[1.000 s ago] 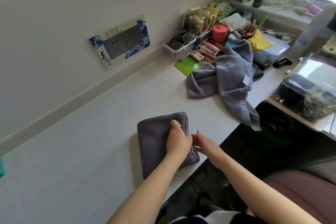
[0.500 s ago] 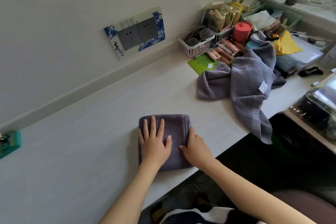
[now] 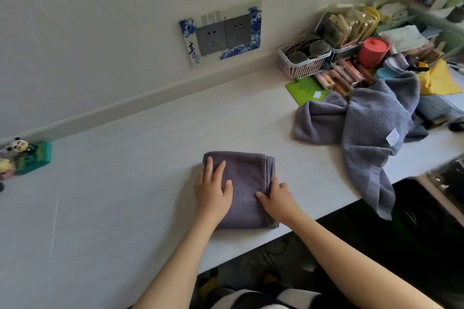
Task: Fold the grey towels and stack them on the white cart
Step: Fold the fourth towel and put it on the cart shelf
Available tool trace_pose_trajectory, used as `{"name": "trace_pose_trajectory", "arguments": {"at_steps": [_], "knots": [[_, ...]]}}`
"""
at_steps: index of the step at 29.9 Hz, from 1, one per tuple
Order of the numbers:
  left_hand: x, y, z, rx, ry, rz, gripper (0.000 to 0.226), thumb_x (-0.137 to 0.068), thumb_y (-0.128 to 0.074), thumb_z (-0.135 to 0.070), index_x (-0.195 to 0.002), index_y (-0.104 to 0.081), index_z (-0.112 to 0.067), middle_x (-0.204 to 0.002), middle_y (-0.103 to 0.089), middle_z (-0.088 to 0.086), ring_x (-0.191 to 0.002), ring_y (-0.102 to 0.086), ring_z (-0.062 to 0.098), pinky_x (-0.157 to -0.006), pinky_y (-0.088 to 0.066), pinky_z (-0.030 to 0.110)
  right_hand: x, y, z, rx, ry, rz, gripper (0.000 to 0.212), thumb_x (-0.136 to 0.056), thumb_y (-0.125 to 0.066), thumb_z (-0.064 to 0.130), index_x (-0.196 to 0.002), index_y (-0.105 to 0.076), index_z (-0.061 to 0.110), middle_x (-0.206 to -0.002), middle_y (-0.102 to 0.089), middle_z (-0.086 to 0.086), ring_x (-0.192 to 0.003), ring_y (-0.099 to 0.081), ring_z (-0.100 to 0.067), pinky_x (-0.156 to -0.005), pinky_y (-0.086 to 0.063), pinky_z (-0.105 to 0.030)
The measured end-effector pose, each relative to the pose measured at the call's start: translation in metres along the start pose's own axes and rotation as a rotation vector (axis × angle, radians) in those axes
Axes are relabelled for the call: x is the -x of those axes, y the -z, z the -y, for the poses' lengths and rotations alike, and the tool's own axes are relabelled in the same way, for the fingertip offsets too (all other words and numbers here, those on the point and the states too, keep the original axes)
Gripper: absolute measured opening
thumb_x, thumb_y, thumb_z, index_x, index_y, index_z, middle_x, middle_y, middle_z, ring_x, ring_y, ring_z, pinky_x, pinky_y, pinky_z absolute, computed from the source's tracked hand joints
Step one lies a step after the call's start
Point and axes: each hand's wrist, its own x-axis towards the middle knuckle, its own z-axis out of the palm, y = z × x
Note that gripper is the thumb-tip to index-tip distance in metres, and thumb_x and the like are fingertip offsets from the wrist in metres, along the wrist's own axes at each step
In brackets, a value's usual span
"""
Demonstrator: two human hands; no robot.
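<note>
A folded grey towel (image 3: 244,188) lies flat on the white worktop (image 3: 120,183), close to its front edge and roughly midway along it. The folded layers show as stacked edges along the towel's right side. The left hand (image 3: 213,192) rests palm down on the left half of the towel, fingers spread and extended, not gripping. The right hand (image 3: 277,195) sits at the towel's right side: its thumb lies on the top surface and its fingers rest against the stacked edges, loosely open with nothing pinched.

Toward the back right corner of the worktop a second, unfolded grey towel (image 3: 371,128) lies crumpled, with a small white label (image 3: 393,136) showing; one end of it hangs over the front edge. Just behind it lies a green card (image 3: 305,89), with a row of pink tubes (image 3: 344,75) beside that. A white slatted basket (image 3: 302,61) and a red lidded cup (image 3: 373,51) stand near the back edge among other clutter, and a yellow cloth (image 3: 438,79) lies to the right of the cup.

On the wall behind the worktop is a double socket (image 3: 224,34) in a blue and white decorated frame. At the far left edge of the worktop stands a small green ornament with a panda figure (image 3: 26,155)
</note>
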Motion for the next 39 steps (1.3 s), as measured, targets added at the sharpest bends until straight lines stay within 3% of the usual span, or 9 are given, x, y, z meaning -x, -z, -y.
{"name": "trace_pose_trajectory", "arguments": {"at_steps": [5, 10, 16, 18, 22, 26, 30, 34, 39], "knots": [[0.023, 0.031, 0.046, 0.506, 0.319, 0.046, 0.073, -0.086, -0.064, -0.031, -0.147, -0.024, -0.030, -0.143, -0.040, 0.000, -0.128, -0.042, 0.020, -0.101, -0.035, 0.029, 0.000, -0.011, 0.009, -0.171, -0.015, 0.173, 0.085, -0.073, -0.069, 0.056, -0.141, -0.027, 0.026, -0.130, -0.044, -0.011, -0.113, -0.052, -0.030, -0.090, -0.053, -0.043], [0.035, 0.074, 0.099, 1.036, 0.551, 0.238, 0.065, -0.078, -0.073, -0.036, -0.133, -0.043, -0.021, -0.125, -0.060, -0.003, -0.103, -0.060, 0.010, -0.078, -0.048, 0.024, 0.002, -0.033, 0.039, -0.428, 0.014, 0.312, 0.074, -0.077, -0.070, 0.049, -0.138, -0.036, 0.026, -0.123, -0.057, -0.001, -0.105, -0.060, -0.019, -0.088, -0.053, -0.036], [0.064, 0.117, 0.144, 1.280, 0.757, 0.289, 0.057, -0.068, -0.080, -0.038, -0.113, -0.059, -0.010, -0.104, -0.070, 0.009, -0.097, -0.064, 0.022, -0.075, -0.050, 0.031, 0.008, -0.059, 0.106, -0.499, 0.090, 0.507, 0.074, -0.067, -0.071, 0.056, -0.129, -0.050, 0.022, -0.117, -0.064, 0.004, -0.103, -0.063, -0.012, -0.088, -0.051, -0.030], [0.071, 0.143, 0.173, 1.335, 0.774, 0.214, 0.057, -0.063, -0.081, -0.036, -0.110, -0.061, -0.009, -0.101, -0.072, 0.012, -0.098, -0.066, 0.026, -0.076, -0.051, 0.033, 0.010, -0.077, 0.145, -0.486, 0.133, 0.558, 0.072, -0.065, -0.069, 0.055, -0.127, -0.052, 0.023, -0.115, -0.066, 0.005, -0.102, -0.064, -0.011, -0.087, -0.051, -0.029], [0.079, 0.212, 0.220, 1.374, 0.676, 0.042, 0.032, -0.082, -0.068, -0.023, -0.109, -0.060, -0.008, -0.095, -0.073, 0.011, -0.089, -0.069, 0.025, -0.070, -0.053, 0.032, 0.011, -0.113, 0.223, -0.548, 0.206, 0.643, 0.068, -0.068, -0.074, 0.050, -0.127, -0.050, 0.025, -0.116, -0.067, 0.004, -0.105, -0.065, -0.014, -0.094, -0.050, -0.038], [0.084, 0.278, 0.252, 1.336, 0.564, -0.118, 0.040, -0.077, -0.069, -0.022, -0.113, -0.058, -0.009, -0.094, -0.073, 0.010, -0.085, -0.070, 0.024, -0.066, -0.054, 0.030, 0.020, -0.136, 0.294, -0.637, 0.297, 0.740, 0.058, -0.077, -0.073, 0.032, -0.128, -0.046, 0.023, -0.119, -0.066, -0.001, -0.108, -0.064, -0.020, -0.086, -0.053, -0.032], [0.097, 0.349, 0.281, 1.332, 0.466, -0.341, 0.047, -0.071, -0.072, -0.027, -0.114, -0.060, -0.015, -0.100, -0.072, 0.005, -0.089, -0.070, 0.021, -0.068, -0.053, 0.030, 0.038, -0.144, 0.384, -0.628, 0.494, 0.803, 0.058, -0.071, -0.070, 0.029, -0.124, -0.048, 0.024, -0.114, -0.068, 0.003, -0.106, -0.065, -0.017, -0.077, -0.054, -0.024], [0.115, 0.406, 0.294, 1.368, 0.381, -0.501, 0.034, -0.081, -0.064, -0.031, -0.114, -0.061, -0.020, -0.100, -0.073, 0.005, -0.090, -0.070, 0.022, -0.074, -0.055, 0.034, 0.058, -0.140, 0.468, -0.558, 0.725, 0.813, 0.093, -0.043, -0.088, 0.049, -0.122, -0.052, 0.018, -0.113, -0.069, -0.002, -0.104, -0.065, -0.022, -0.075, -0.054, -0.024], [0.120, 0.454, 0.303, 1.382, 0.378, -0.861, 0.050, -0.071, -0.072, -0.038, -0.117, -0.061, -0.022, -0.105, -0.072, 0.003, -0.095, -0.069, 0.023, -0.086, -0.053, 0.041, 0.066, -0.137, 0.565, -0.456, 0.894, 0.894, 0.094, -0.041, -0.088, 0.051, -0.119, -0.056, 0.009, -0.111, -0.069, -0.010, -0.099, -0.067, -0.025, -0.071, -0.055, -0.027]]}}
